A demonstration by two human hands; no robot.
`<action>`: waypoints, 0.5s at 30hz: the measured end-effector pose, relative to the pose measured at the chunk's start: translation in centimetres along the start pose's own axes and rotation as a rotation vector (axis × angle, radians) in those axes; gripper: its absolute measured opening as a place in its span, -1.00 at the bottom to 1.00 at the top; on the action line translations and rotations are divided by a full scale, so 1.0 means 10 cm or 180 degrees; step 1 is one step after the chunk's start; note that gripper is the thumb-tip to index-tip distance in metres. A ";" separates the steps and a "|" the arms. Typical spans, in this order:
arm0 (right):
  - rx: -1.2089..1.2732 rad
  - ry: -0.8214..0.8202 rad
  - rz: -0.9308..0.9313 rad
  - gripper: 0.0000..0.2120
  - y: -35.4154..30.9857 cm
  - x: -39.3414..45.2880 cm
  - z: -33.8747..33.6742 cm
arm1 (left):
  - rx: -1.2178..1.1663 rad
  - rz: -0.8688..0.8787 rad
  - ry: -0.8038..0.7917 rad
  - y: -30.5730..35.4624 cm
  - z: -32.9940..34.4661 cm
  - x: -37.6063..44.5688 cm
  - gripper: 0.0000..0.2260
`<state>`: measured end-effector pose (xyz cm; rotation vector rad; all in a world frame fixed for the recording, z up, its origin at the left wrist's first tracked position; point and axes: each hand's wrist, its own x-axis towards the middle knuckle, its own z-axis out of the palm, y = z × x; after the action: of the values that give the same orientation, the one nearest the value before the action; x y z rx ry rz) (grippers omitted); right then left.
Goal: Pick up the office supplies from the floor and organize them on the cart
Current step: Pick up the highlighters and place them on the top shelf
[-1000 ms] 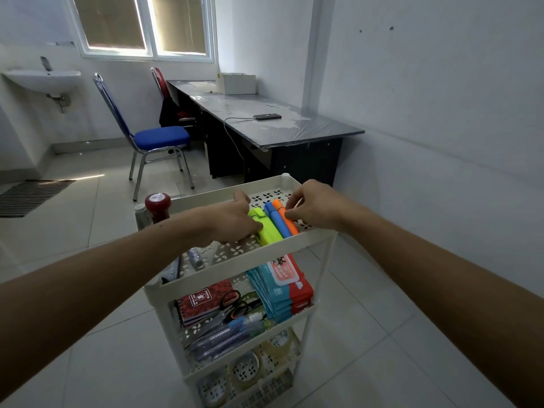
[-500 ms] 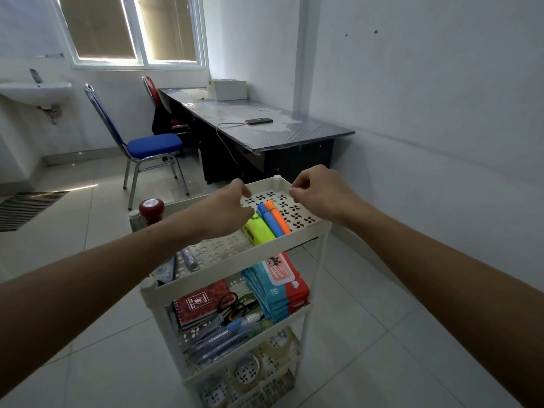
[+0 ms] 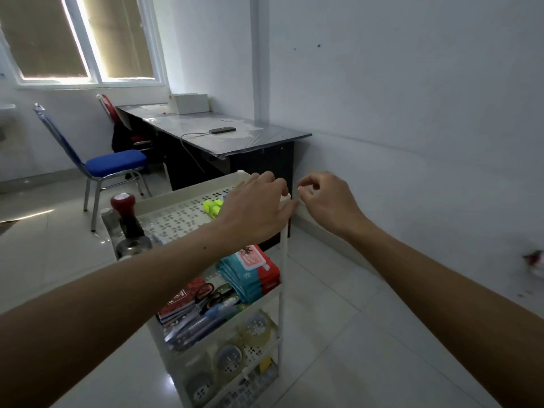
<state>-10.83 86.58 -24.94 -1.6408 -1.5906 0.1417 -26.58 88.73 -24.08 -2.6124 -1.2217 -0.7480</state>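
A cream plastic cart (image 3: 179, 214) with several perforated shelves stands in front of me. My left hand (image 3: 254, 207) hovers palm down over the right end of the top shelf, fingers spread, hiding most of the highlighters; only the green highlighter caps (image 3: 213, 207) show. My right hand (image 3: 326, 198) is just off the cart's right corner post, fingers loosely curled, holding nothing. A red-capped stamp (image 3: 123, 214) stands at the top shelf's left end. The middle shelf holds a red notebook (image 3: 179, 298), scissors (image 3: 210, 294), pens (image 3: 200, 322) and tissue packs (image 3: 253, 272). Tape rolls (image 3: 256, 326) lie on the lower shelf.
A dark desk (image 3: 217, 134) with a phone (image 3: 222, 130) and a white box (image 3: 190, 103) runs along the right wall behind the cart. A blue chair (image 3: 113, 163) stands to the left. A small red and white object (image 3: 534, 260) lies on the tiled floor at far right.
Both hands have lifted off the highlighters and drifted right toward the cart's right corner. The view has swung to the right, so the cart sits more to the left.
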 end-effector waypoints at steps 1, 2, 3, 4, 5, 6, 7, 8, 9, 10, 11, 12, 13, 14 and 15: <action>-0.0047 0.0046 0.0058 -0.78 0.05 -0.12 -0.06 | 0.0025 0.0045 -0.0003 0.10 0.04 -0.04 -0.61; -0.0088 0.0090 0.0128 -0.76 0.10 -0.24 -0.11 | 0.0052 0.0074 -0.0018 0.20 0.09 -0.09 -0.59; -0.0118 0.0138 0.0206 -0.74 0.15 -0.37 -0.16 | 0.0059 0.0088 -0.0051 0.29 0.14 -0.16 -0.57; -0.0135 0.0190 0.0284 -0.73 0.21 -0.50 -0.21 | 0.0039 0.0094 -0.0088 0.38 0.20 -0.23 -0.55; -0.0147 0.0236 0.0357 -0.72 0.26 -0.65 -0.25 | 0.0005 0.0098 -0.0136 0.47 0.24 -0.31 -0.55; -0.0165 0.0265 0.0420 -0.71 0.30 -0.81 -0.30 | -0.0029 0.0092 -0.0188 0.56 0.28 -0.42 -0.54; -0.0192 0.0287 0.0463 -0.70 0.34 -0.98 -0.34 | -0.0050 0.0074 -0.0227 0.64 0.31 -0.52 -0.54; -0.0231 0.0303 0.0490 -0.69 0.37 -1.16 -0.39 | -0.0051 0.0048 -0.0255 0.73 0.32 -0.64 -0.54; -0.0283 0.0322 0.0496 -0.69 0.39 -1.36 -0.44 | -0.0056 0.0020 -0.0276 0.82 0.31 -0.77 -0.53; -0.0344 0.0339 0.0498 -0.68 0.38 -1.56 -0.49 | -0.0072 0.0002 -0.0291 0.91 0.29 -0.92 -0.52; -0.0411 0.0355 0.0493 -0.67 0.36 -1.78 -0.55 | -0.0101 -0.0012 -0.0293 0.99 0.25 -1.08 -0.51; -0.0486 0.0363 0.0489 -0.66 0.33 -2.00 -0.61 | -0.0111 -0.0005 -0.0291 1.07 0.20 -1.25 -0.52; -0.0566 0.0383 0.0466 -0.66 0.30 -2.22 -0.66 | -0.0072 0.0042 -0.0277 1.15 0.15 -1.43 -0.53; -0.0650 0.0430 0.0426 -0.66 0.26 -2.46 -0.70 | -0.0006 0.0130 -0.0226 1.23 0.10 -1.61 -0.54; -0.0728 0.0492 0.0388 -0.65 0.24 -2.69 -0.74 | 0.0038 0.0230 -0.0155 1.31 0.08 -1.77 -0.55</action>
<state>-9.79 60.04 -33.66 -1.8774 -1.4314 -0.1061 -25.93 68.52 -32.80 -2.6642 -1.1339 -0.6661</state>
